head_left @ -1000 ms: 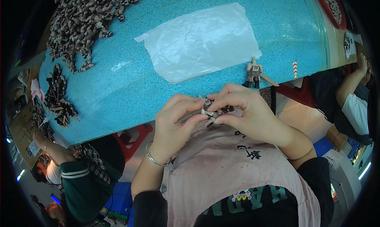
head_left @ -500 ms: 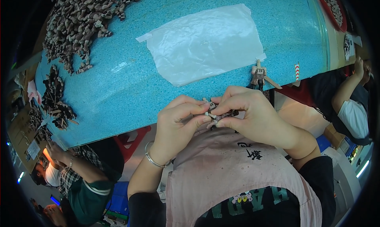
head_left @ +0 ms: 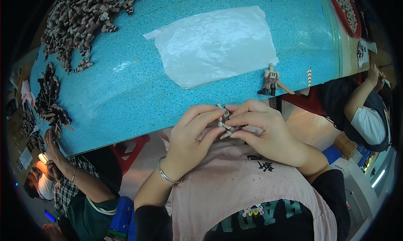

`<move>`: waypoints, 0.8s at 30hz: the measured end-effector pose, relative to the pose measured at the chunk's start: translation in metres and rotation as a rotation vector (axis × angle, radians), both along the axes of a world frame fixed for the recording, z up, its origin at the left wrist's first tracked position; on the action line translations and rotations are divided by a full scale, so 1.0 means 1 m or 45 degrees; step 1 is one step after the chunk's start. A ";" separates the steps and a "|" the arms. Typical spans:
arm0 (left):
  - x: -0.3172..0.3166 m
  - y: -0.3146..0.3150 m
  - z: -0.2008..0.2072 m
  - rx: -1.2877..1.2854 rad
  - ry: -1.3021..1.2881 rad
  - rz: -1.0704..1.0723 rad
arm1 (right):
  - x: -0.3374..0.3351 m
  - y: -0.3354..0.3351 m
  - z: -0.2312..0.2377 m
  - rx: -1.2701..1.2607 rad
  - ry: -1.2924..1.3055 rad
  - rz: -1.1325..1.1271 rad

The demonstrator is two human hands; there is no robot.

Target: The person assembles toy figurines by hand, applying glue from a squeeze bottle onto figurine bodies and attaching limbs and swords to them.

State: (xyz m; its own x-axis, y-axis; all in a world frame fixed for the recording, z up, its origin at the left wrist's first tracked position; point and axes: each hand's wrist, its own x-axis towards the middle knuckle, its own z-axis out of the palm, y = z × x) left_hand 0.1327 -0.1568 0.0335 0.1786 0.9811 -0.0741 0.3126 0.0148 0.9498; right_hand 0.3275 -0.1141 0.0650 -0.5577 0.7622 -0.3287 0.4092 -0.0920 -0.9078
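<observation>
Between both hands, just off the table's near edge, is a small beige and brown toy figure (head_left: 227,122). My left hand (head_left: 195,132) pinches its left side with thumb and fingers, a metal bangle on that wrist. From the other side my right hand (head_left: 264,132) grips the same figure, thumb below and fingers above. The fingers hide much of it. Another small figure (head_left: 270,79) with dark legs stands near the table edge, to the right of my hands, with a thin tan strip (head_left: 286,87) beside it.
A white plastic sheet (head_left: 214,48) lies on the blue table (head_left: 121,106). A large heap of figure parts (head_left: 79,27) is at far left, a darker pile (head_left: 49,100) nearer. A red tray (head_left: 346,10) of small pieces sits at far right. Other people work at both sides.
The view has shifted slightly, so the table things sit a little further left. Both hands still hold the figure, with a small change of finger position.
</observation>
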 end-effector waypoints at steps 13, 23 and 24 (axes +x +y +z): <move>0.001 0.001 -0.001 0.050 0.025 -0.032 | 0.003 0.005 -0.003 0.020 0.015 0.074; 0.016 0.000 0.001 -0.180 -0.177 -0.023 | 0.019 -0.003 -0.009 0.069 0.066 0.014; 0.017 0.000 0.001 -0.184 -0.177 -0.024 | 0.022 -0.004 -0.009 0.030 0.060 0.007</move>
State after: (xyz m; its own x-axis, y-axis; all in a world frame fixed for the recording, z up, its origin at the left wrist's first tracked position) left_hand 0.1496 -0.1570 0.0344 0.2154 0.9585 -0.1869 0.1802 0.1491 0.9723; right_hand 0.3490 -0.1181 0.0558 -0.5764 0.7664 -0.2836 0.3661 -0.0682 -0.9281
